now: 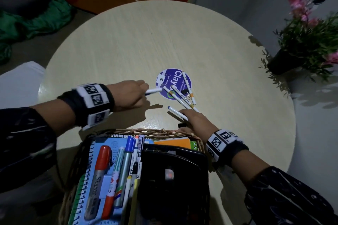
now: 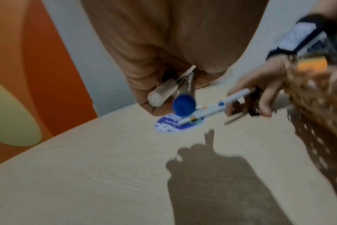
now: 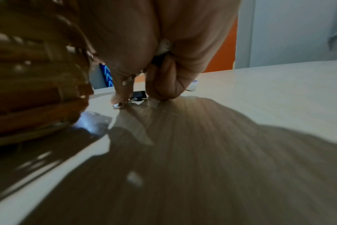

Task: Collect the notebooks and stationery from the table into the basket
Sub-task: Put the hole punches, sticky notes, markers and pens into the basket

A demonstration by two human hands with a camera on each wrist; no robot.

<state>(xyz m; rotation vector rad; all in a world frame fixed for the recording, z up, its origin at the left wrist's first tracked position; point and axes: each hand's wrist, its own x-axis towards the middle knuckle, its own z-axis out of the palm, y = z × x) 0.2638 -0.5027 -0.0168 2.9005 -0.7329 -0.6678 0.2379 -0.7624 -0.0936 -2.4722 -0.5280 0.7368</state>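
Round pale wood-grain table, lit from above, hard shadows.

Woven wicker basket at near edge, already loaded: blue spiral-bound notebook, orange notebook, black zip pouch, several markers incl. fat red-capped one.

Round purple sticker near table centre; stays put, not stationery.

L hand, left of sticker: grip curled shut round white pens. Head view shows one white barrel w/ blue end poking out rightward; left wrist view shows two pen ends in the fist, one w/ blue cap.

R hand, just far of basket rim, fingers bent down on table. Left wrist view: pinches white blue-tipped pen plus a black binder clip. Right wrist view blurred, confirms fingertips at clip only.

Still loose: three white pens w/ orange bands, fanned over sticker's right side, long axes running far-left to near-right, near ends touching or just beside R fingertips. Small black binder clip among them.

Judgement: loose pens lie far of R grip, right of L grip; R hand nearer. Both grips occupied, so likely unload to basket first, then sweep along pen axes.
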